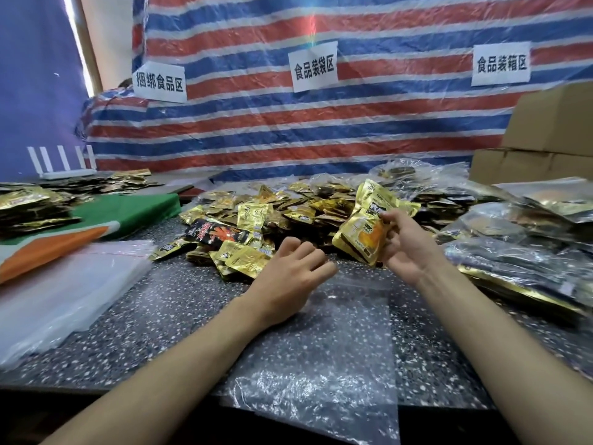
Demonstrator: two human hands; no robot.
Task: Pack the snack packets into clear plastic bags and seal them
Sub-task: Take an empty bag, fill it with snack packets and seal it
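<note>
Several flat stacks of gold packets (29,207) lie at the far left of the speckled surface (167,316), with a green and orange cloth (128,213) just beside them. Nearer to me on that side sits a sheaf of empty clear bags (64,293), one on another. At the back edge a white router (61,168) points its antennas up.

In the middle a loose pile of snack packets (288,210) spreads across the surface, mostly gold, with one black and red packet (218,234) on its near left slope. My left grip (288,271) is at the near foot of that pile, narrow and loose, fingers bent downward, holding nothing I can see. Its fingertips are at the far edge of a single clear plastic bag (321,348). That bag lies flat and empty between my forearms, its near end hanging over the surface's edge.

My right grip (404,245) is raised just right of the pile and holds a handful of gold packets (362,239), pinched between thumb and fingers and fanned upward. Further right, filled clear bags (513,261) lie heaped, with brown cardboard boxes (552,123) stacked behind them. A red, white and blue striped tarp (321,130) bearing three paper signs (314,67) hangs across the back.
</note>
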